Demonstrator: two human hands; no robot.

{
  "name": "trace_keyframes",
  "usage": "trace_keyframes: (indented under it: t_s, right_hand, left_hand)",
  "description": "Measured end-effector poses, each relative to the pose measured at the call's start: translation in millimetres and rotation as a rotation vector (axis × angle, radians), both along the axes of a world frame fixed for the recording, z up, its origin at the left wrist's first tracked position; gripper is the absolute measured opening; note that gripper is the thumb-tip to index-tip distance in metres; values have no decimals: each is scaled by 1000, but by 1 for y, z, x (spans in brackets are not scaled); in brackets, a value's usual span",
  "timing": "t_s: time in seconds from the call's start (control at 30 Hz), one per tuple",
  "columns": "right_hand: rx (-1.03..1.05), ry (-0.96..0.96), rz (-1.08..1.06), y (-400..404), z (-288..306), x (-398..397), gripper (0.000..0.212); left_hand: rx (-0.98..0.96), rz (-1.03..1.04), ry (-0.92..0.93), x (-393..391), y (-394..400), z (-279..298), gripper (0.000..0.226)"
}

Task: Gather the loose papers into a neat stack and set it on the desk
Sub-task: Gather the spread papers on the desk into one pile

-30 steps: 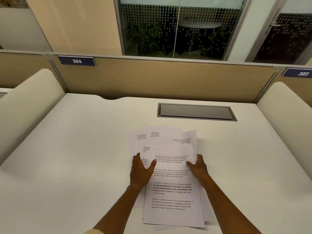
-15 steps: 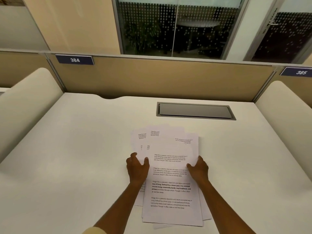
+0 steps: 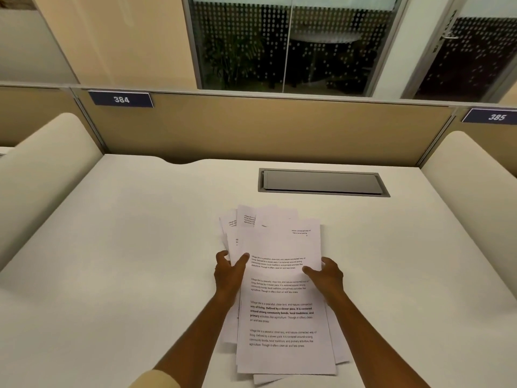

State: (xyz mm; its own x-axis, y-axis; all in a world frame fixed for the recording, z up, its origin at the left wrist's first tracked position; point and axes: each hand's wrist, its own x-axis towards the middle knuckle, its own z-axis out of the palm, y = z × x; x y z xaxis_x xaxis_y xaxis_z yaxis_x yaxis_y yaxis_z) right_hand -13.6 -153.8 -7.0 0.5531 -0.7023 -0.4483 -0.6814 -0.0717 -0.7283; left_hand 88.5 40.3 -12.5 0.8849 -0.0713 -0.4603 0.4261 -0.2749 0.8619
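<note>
The left hand (image 3: 228, 271) and right hand (image 3: 326, 275) pinch the sides of the printed papers (image 3: 282, 303) near the desk's (image 3: 140, 261) front edge. The sheets look uneven, so squaring them probably comes next.

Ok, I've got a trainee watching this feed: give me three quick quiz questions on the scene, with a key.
1. True or false: the papers already form a squared stack.
2. Which hand has its thumb on top of the top sheet? A) left hand B) right hand C) both
3. Fill in: the number plate at the upper left of the desk reads ___.

Key: 1 false, the sheets are fanned at the far end and corners stick out at the near end. 2 C. 3 384.
</note>
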Motion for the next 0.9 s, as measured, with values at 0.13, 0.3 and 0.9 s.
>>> trace_keyframes:
  t_s: [0.13, 0.3, 0.9]
  right_hand:
    - [-14, -14, -11, 0, -2, -1, 64]
    - [21, -41, -30, 1, -5, -4, 67]
    - [-27, -80, 111, 16, -13, 2, 51]
  left_hand:
    - [-61, 34, 65, 0, -2, 4, 67]
    - [-127, 120, 137, 0, 0, 5, 76]
    - [-66, -144, 43, -1, 11, -16, 53]
